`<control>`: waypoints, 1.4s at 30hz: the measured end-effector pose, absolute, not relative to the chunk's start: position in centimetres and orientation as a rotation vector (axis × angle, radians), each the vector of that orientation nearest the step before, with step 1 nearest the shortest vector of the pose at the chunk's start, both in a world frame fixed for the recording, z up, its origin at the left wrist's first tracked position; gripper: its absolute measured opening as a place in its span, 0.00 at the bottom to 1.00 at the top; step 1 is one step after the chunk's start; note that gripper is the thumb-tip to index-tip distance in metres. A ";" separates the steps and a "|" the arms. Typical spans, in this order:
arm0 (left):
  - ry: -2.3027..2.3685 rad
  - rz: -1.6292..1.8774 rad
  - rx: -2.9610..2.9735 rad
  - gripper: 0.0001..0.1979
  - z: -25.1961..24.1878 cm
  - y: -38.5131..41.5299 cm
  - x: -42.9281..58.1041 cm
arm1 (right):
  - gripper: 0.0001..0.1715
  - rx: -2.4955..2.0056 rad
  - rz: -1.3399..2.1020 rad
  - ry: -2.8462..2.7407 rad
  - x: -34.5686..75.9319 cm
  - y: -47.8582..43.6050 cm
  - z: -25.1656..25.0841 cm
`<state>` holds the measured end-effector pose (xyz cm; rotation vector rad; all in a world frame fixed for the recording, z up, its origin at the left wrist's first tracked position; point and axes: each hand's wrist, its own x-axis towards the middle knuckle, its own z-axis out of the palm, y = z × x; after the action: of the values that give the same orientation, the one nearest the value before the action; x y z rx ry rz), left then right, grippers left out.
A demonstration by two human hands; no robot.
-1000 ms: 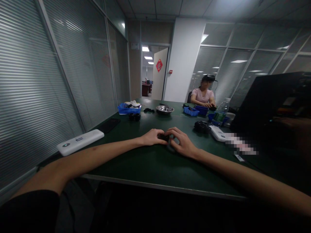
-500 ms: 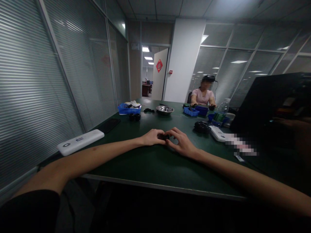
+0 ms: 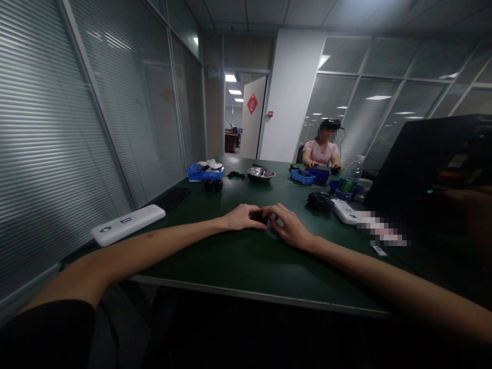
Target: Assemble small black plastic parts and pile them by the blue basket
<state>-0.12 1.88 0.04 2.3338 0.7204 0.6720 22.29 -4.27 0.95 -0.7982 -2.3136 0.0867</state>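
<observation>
Your left hand [image 3: 239,217] has its grip closed around a black part [image 3: 258,218], which sits between your hands over the near worktop [image 3: 230,266]. Your right hand [image 3: 289,228] curls at the part's right end; whether its grip holds anything, I cannot tell. The bowl [image 3: 261,178] stands beyond.

No wording, brand or number is legible. A red diamond sign [image 3: 252,104] is fixed to the door [image 3: 249,133]; its design cannot be resolved. A red plate [image 3: 270,114] on the white column [image 3: 290,87] is too small to read. The clear bottle [image 3: 357,166] bears a green label [image 3: 347,184], unreadable. The long white case [image 3: 144,218] carries a round dark emblem [image 3: 105,229], likewise illegible.
</observation>
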 end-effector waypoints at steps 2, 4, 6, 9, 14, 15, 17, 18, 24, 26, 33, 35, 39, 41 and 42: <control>0.721 0.672 2.324 0.24 -0.1 2.0 -0.1 | 0.15 -0.764 0.096 -2.319 22.2 -4.5 1.1; 0.714 0.675 2.319 0.24 -0.2 2.1 -0.1 | 0.14 -0.738 0.099 -2.327 22.1 -4.8 1.3; 0.709 0.677 2.317 0.24 -0.1 2.0 -0.1 | 0.14 -0.761 0.084 -2.321 22.0 -4.9 1.3; 0.718 0.660 2.311 0.23 0.2 1.8 -0.1 | 0.14 -0.839 0.063 -2.315 22.0 -4.9 1.2; 0.721 0.654 2.316 0.24 0.3 1.7 -0.2 | 0.15 -0.900 0.050 -2.322 22.1 -4.6 1.3; 0.721 0.658 2.318 0.23 0.2 1.8 -0.2 | 0.15 -0.898 0.049 -2.327 22.0 -4.7 1.4; 0.719 0.667 2.322 0.23 0.1 1.9 -0.2 | 0.15 -0.888 0.053 -2.340 22.0 -4.9 1.6; 0.719 0.671 2.324 0.23 0.1 1.9 -0.2 | 0.15 -0.878 0.058 -2.344 22.0 -4.9 1.6; 0.718 0.667 2.320 0.23 0.1 1.9 -0.2 | 0.16 -0.798 0.100 -2.362 22.0 -5.0 1.6; 0.717 0.670 2.317 0.23 0.1 1.9 -0.2 | 0.15 -0.774 0.118 -2.360 22.1 -4.8 1.5; 0.704 0.677 2.295 0.25 -0.1 1.9 -0.1 | 0.15 -0.734 0.119 -2.355 22.4 -4.0 1.0; 0.713 0.680 2.287 0.25 -0.1 1.8 0.0 | 0.17 -0.717 0.117 -2.364 22.4 -4.1 1.0; 0.719 0.676 2.278 0.25 0.0 1.7 0.0 | 0.21 -0.689 0.120 -2.349 22.4 -4.5 1.2; 0.729 0.670 2.294 0.25 0.1 1.7 -0.1 | 0.20 -0.705 0.118 -2.317 22.3 -4.7 1.3; 0.737 0.667 2.304 0.25 0.2 1.7 -0.1 | 0.19 -0.726 0.111 -2.299 22.3 -4.8 1.3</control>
<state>-0.11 1.66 0.16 2.3044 0.7365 0.6670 22.28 -4.79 1.28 -0.7255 -2.2988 0.1112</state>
